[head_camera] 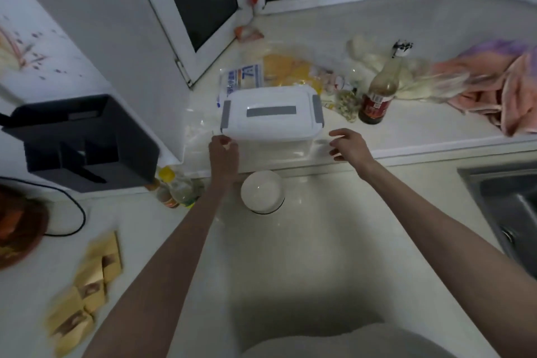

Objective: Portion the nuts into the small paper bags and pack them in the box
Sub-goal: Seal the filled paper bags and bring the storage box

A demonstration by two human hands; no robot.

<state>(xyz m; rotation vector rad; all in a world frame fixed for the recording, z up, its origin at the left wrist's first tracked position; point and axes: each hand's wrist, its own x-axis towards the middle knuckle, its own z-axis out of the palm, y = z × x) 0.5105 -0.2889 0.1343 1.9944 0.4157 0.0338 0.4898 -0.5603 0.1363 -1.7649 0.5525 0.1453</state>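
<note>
While lidded: one box [271,115]; two hands.

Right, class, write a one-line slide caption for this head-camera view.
Both hands, left and right, reach for the lidded plastic box on the counter, with a white bowl and paper bags nearby.

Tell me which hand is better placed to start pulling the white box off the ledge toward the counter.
Left, probably. The left hand already touches the near left corner of the white box, fingers curled at its edge. The right hand hovers open beside the near right corner, not yet touching.
</note>
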